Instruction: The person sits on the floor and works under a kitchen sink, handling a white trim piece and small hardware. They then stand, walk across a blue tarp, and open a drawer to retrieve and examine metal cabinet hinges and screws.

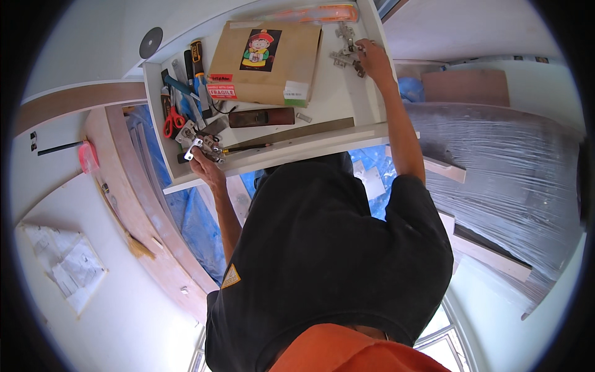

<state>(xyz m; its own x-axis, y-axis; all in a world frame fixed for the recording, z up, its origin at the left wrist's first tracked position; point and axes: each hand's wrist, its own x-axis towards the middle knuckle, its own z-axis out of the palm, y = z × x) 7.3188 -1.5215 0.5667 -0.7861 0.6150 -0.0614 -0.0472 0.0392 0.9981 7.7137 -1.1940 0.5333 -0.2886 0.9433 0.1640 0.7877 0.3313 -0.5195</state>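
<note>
An open white drawer point(322, 137) lies in front of me. At its near left corner, my left hand point(209, 172) closes on a metal cabinet hinge point(193, 149), with more hinges bunched beside it. My right hand point(374, 61) reaches into the far right corner, fingers bent onto a cabinet hinge point(359, 67); another hinge point(344, 31) lies just beyond. Between the hands sit a brown cardboard box point(266, 84) with a cartoon sticker and a dark brown wooden block point(261, 118). Red-handled scissors point(173, 124) lie close to my left hand.
A screwdriver point(196, 57) and other hand tools fill the drawer's left side. An orange tool in clear packaging point(322, 12) lies at the back. Plastic-wrapped panels point(502, 180) stand on the right; long wooden boards point(124, 167) and blue sheeting point(195, 217) are on the left.
</note>
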